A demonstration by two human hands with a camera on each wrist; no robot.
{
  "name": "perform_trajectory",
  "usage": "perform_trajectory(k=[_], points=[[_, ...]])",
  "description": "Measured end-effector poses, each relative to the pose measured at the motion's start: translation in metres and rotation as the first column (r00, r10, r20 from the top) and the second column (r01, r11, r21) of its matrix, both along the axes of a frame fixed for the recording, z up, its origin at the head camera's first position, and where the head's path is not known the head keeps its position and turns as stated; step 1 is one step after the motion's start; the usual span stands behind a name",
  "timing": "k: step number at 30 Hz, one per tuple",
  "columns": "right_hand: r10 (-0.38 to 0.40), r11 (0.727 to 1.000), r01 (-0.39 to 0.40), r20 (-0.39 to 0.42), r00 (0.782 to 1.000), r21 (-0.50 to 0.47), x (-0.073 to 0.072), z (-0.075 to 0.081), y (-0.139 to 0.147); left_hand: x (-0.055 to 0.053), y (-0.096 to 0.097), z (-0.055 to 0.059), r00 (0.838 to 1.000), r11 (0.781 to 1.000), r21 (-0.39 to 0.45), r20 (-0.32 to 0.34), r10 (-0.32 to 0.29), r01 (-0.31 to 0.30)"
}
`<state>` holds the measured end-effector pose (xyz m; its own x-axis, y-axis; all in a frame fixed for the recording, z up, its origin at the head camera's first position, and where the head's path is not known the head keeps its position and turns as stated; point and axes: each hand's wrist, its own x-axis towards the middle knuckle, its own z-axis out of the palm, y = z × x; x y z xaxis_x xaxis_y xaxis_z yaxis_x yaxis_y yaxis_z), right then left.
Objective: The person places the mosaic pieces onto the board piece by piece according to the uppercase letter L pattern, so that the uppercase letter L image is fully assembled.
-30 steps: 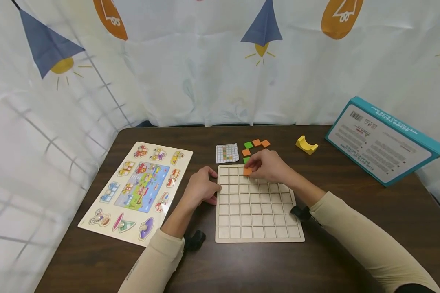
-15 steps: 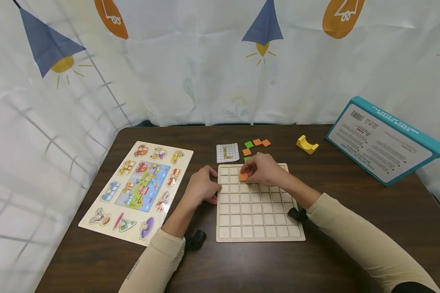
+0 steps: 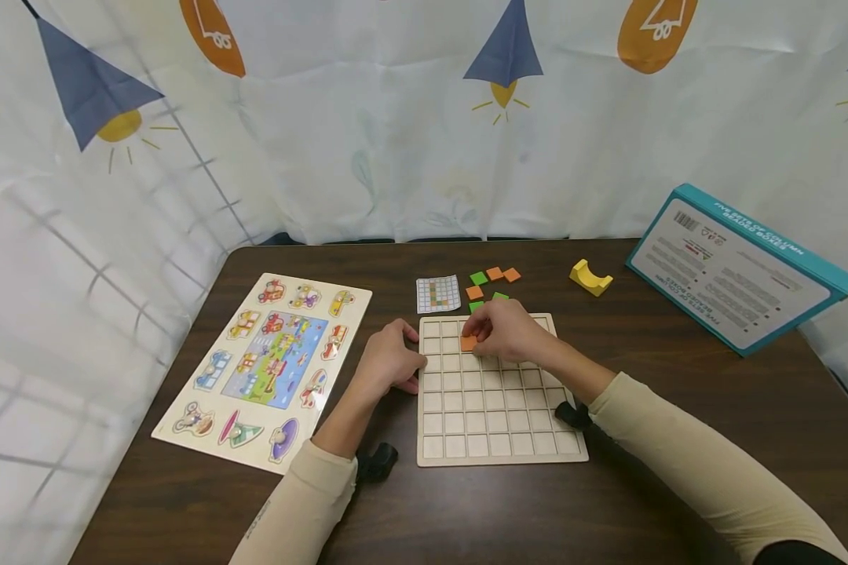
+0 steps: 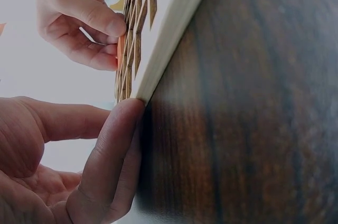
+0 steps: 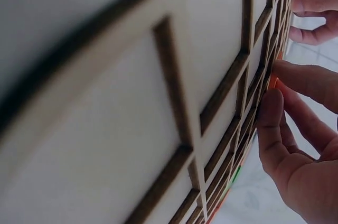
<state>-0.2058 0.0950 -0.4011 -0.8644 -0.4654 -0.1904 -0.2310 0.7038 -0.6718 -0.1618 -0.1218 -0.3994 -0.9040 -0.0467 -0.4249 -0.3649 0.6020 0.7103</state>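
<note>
A pale wooden grid board (image 3: 495, 424) with square recesses lies flat on the table. At its upper part, my right hand (image 3: 510, 331) pinches an orange square tile (image 3: 468, 344) between thumb and fingertips, low over the recesses. The right wrist view shows the tile (image 5: 273, 82) right at the grid surface. My left hand (image 3: 390, 358) rests beside the board's left edge; in the left wrist view a fingertip (image 4: 132, 106) touches that edge. Several loose orange and green tiles (image 3: 474, 293) lie just beyond the board, next to a small printed pattern card (image 3: 438, 295).
A picture puzzle board (image 3: 261, 369) lies at the left. Toward the back right are a yellow curved block (image 3: 590, 278) and a teal box (image 3: 742, 271) standing tilted. A patterned curtain (image 3: 396, 157) hangs behind the dark wooden table (image 3: 495, 518).
My right hand has moved the orange tile from the board's far edge slightly toward me and left, over the grid. A green tile behind the hand now shows. My left hand stays put.
</note>
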Motion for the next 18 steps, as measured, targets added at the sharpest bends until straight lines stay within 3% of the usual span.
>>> perform_trajectory(k=[18], points=[[0.000, 1.000, 0.000, -0.007, 1.000, 0.004, -0.0009, -0.0027, -0.0006, 0.0004, -0.0009, 0.0003, 1.000, 1.000, -0.002, -0.004, -0.012, 0.012]])
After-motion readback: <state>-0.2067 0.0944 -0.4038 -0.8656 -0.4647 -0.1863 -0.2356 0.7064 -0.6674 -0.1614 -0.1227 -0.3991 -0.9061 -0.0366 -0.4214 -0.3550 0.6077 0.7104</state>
